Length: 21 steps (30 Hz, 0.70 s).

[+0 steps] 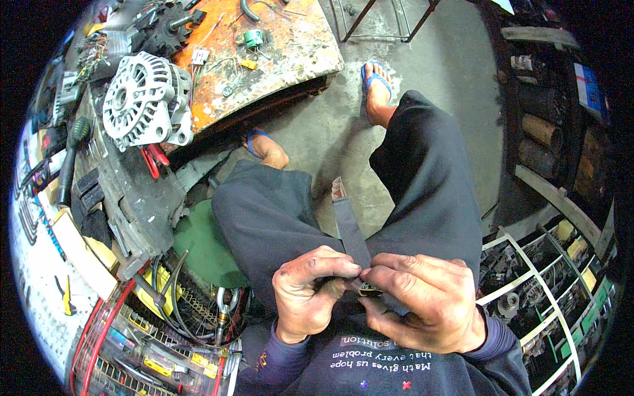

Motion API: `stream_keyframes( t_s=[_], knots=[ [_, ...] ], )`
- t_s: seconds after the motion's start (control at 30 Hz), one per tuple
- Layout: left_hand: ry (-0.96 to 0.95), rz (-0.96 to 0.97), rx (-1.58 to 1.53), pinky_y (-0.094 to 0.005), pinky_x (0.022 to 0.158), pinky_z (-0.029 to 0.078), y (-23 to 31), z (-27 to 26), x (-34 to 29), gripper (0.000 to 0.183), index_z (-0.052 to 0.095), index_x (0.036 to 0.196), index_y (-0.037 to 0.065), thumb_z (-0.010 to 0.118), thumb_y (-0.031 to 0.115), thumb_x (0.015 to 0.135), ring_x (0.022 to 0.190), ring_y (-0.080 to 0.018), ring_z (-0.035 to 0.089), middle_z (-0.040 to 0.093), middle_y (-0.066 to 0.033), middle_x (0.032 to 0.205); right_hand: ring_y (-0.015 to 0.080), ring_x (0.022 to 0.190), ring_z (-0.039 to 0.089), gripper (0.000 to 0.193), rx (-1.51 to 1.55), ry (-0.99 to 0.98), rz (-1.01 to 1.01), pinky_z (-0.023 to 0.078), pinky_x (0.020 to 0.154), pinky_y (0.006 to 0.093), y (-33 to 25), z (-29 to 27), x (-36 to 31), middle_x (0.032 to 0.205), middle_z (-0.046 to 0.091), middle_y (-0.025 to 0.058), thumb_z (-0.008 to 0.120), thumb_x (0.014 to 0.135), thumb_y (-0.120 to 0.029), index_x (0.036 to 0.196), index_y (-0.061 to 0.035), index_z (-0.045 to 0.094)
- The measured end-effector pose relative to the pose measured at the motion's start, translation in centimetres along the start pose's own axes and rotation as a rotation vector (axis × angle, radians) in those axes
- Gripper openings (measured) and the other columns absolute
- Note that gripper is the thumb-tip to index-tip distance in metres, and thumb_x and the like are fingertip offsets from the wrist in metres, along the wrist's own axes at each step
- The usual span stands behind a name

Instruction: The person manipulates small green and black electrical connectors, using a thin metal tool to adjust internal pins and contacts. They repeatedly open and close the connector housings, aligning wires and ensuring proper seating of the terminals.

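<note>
My left hand is closed, its thumb and forefinger pinched at the near end of a dark grey flat strip. The strip runs away from my fingers over the gap between my thighs, its far end creased and brownish. Meeting it from the other side, my right hand is also closed, with a small dark piece with a shiny edge between thumb and fingers. My fingertips cover most of that piece, so its kind cannot be made out. Both hands meet just above my lap.
A silver alternator housing stands on the cluttered bench at left, beside red-handled pliers. Ahead is a worn orange table with wires and a green part. A wire rack of metal parts stands at right, a red-framed rack at lower left.
</note>
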State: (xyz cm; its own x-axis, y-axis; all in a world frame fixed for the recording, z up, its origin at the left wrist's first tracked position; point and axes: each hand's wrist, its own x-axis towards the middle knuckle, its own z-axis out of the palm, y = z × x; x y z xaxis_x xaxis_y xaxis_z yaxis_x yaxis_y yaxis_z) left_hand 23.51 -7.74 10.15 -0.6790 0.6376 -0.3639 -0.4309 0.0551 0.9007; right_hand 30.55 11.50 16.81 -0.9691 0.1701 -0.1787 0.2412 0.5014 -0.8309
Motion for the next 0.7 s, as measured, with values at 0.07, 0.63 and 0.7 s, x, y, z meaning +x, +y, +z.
stream_keyframes(
  t_s=[0.07, 0.63, 0.7],
  knots=[
    [0.039, -0.077, -0.064, -0.03, 0.077, 0.059, 0.3, 0.4, -0.3, 0.032, 0.073, 0.101, -0.002, 0.067, -0.024, 0.078, 0.084, -0.0178, 0.072, 0.074, -0.0119, 0.095, 0.0221, 0.068, 0.073, 0.039, 0.012, 0.023, 0.017, 0.058, 0.056, 0.0315, -0.1, 0.0, 0.3, 0.097, 0.077, 0.0119, 0.089, 0.066, -0.009, 0.102, -0.0048, 0.075],
    [0.24, -0.217, -0.027, -0.0288, 0.082, 0.059, -1.0, 4.1, -1.8, 0.036, 0.055, 0.112, 0.001, 0.063, -0.023, 0.088, 0.094, -0.0168, 0.072, 0.07, -0.0112, 0.102, 0.0256, 0.077, 0.074, 0.034, -0.026, -0.014, 0.083, 0.059, 0.061, 0.0365, 1.1, 0.3, -0.8, 0.102, 0.077, 0.0111, 0.086, 0.075, -0.018, 0.105, -0.0064, 0.074],
    [0.222, -0.187, -0.083, -0.0296, 0.083, 0.059, -1.1, 3.4, -1.5, 0.034, 0.055, 0.112, 0.0, 0.066, -0.022, 0.089, 0.093, -0.0174, 0.073, 0.071, -0.0114, 0.101, 0.0265, 0.078, 0.074, 0.033, 0.003, -0.004, 0.092, 0.06, 0.062, 0.0366, 1.4, 0.3, -1.0, 0.102, 0.077, 0.0116, 0.086, 0.075, -0.016, 0.104, -0.006, 0.074]
  ],
)
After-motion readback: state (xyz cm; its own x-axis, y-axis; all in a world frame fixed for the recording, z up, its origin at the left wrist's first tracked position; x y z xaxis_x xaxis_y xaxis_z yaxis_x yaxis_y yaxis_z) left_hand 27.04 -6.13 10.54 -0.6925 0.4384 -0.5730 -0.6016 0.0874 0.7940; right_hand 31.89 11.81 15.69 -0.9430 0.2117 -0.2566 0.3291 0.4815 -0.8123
